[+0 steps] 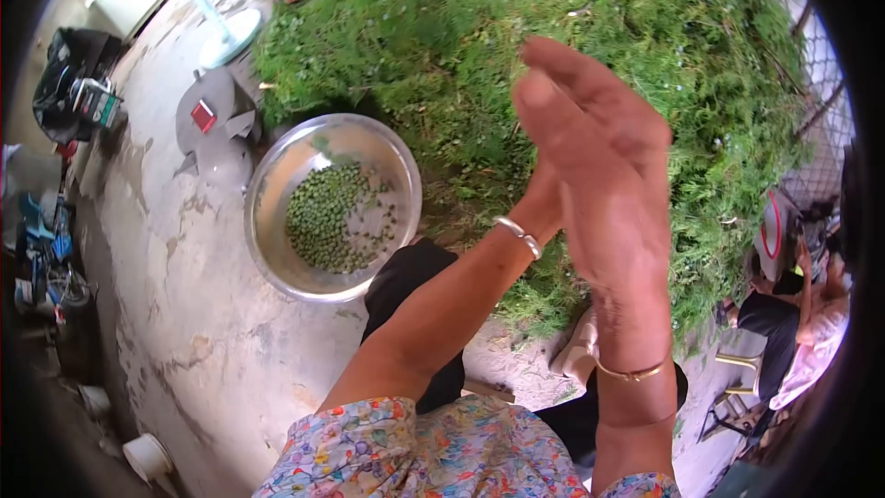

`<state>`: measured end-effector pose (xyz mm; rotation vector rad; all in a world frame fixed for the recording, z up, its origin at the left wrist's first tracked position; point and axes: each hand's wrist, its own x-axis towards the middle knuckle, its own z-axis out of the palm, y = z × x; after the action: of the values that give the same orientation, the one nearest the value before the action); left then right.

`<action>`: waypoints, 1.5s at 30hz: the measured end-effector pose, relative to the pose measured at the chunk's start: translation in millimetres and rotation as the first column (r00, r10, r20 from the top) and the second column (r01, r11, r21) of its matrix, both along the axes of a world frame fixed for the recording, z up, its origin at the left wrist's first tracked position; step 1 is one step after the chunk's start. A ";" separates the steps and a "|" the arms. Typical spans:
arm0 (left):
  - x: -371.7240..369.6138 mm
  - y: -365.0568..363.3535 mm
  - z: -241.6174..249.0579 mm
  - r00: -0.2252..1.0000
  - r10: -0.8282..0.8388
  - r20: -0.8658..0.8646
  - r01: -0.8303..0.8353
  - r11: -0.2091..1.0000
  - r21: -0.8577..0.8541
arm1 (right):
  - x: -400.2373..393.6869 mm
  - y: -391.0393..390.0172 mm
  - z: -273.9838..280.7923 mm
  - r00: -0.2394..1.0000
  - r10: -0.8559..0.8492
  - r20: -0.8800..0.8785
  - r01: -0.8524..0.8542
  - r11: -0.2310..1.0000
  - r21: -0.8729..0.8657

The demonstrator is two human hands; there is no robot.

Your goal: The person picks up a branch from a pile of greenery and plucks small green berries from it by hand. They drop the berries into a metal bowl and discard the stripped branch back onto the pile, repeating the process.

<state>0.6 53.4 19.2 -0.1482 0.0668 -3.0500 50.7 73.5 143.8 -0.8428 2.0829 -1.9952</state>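
Lengthwise left to right, the plant heap behind the right hand.

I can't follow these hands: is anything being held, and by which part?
It cannot be told: the right hand hides most of the left hand, and no held thing shows.

Two hands, two sleeves, two bangles, one bowl, small green balls too many to count, one heap of greenery, one pale stand, one black bag, one shoe showing, one other person.
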 end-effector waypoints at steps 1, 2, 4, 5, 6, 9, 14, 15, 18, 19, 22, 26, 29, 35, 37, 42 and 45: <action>3.2 0.7 7.2 0.998 -0.012 -0.067 0.018 0.995 0.096 | -3.1 7.3 -7.0 1.000 0.013 0.009 -0.013 1.000 0.005; 4.5 1.1 9.9 0.991 -0.020 -0.135 0.046 0.981 0.190 | -8.7 16.3 -18.0 0.985 -0.115 -0.130 0.130 0.985 0.116; -1.8 -7.8 3.0 0.996 -0.013 0.086 0.034 0.967 -0.251 | -22.4 42.0 -39.3 0.864 -0.246 -0.439 0.416 0.840 0.347; -4.8 -9.8 0.5 0.958 0.075 0.275 0.124 0.761 -0.637 | -29.8 58.5 -50.3 0.773 -0.232 -0.590 0.553 0.702 0.449; -6.0 -6.2 2.4 0.941 0.088 0.326 0.127 0.803 -0.582 | -36.9 75.7 -64.5 0.771 -0.187 -0.609 0.556 0.664 0.501; -4.4 -11.5 2.2 0.972 -0.074 0.222 0.210 0.697 -0.685 | -33.5 109.4 -84.6 0.893 -0.167 -0.419 0.416 0.664 0.621; 1.5 -2.2 5.6 0.979 -0.170 0.113 0.197 0.642 -0.741 | -23.0 136.4 -105.3 0.949 -0.311 0.058 0.251 0.850 0.462; 0.9 -1.0 2.4 0.983 -0.176 0.050 0.160 0.694 -0.701 | -23.4 142.1 -100.5 0.936 -0.352 0.004 0.312 0.833 0.456; -4.0 -9.1 -2.3 0.978 -0.139 0.153 0.205 0.565 -0.799 | -34.8 188.6 -107.4 0.859 -0.447 -0.249 0.511 0.733 0.449; -5.1 -10.8 -3.6 0.975 -0.129 0.182 0.223 0.559 -0.799 | -35.0 206.4 -105.2 0.825 -0.480 -0.298 0.565 0.699 0.438; -7.6 -16.4 -13.0 0.971 -0.132 0.199 0.239 0.551 -0.799 | -21.6 267.2 -87.5 0.686 -0.522 -0.508 0.728 0.477 0.493; -2.8 -17.0 -17.0 0.947 -0.081 0.309 0.308 0.490 -0.815 | 35.9 384.3 -75.7 0.509 -0.392 -0.766 0.843 0.047 0.535; -4.0 -19.2 -29.6 0.917 -0.041 0.396 0.372 0.444 -0.815 | 123.8 536.0 -85.7 0.434 -0.420 -0.797 0.654 -0.462 0.599; 2.1 -5.4 -48.9 0.874 0.088 0.478 0.441 0.271 -0.856 | 269.4 578.3 -46.1 0.182 -0.651 -0.737 -0.052 -0.755 0.654; 1.3 1.7 -61.6 0.869 0.125 0.479 0.478 0.042 -0.877 | 295.8 631.1 -91.0 0.304 -0.525 -0.795 0.257 -0.759 0.599; 5.8 19.1 -127.3 0.827 0.045 0.561 0.545 -0.307 -0.780 | 137.8 485.2 -104.0 0.387 -0.674 -0.629 0.781 -0.123 0.612; 12.3 23.9 -202.0 0.787 -0.002 0.616 0.503 -0.577 -0.644 | 51.3 374.1 -83.8 0.528 -0.624 -0.576 0.792 0.118 0.598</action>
<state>12.9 77.3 -182.8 0.3861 -3.2479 -1.8686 102.0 447.6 60.0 0.3387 3.4666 -0.6480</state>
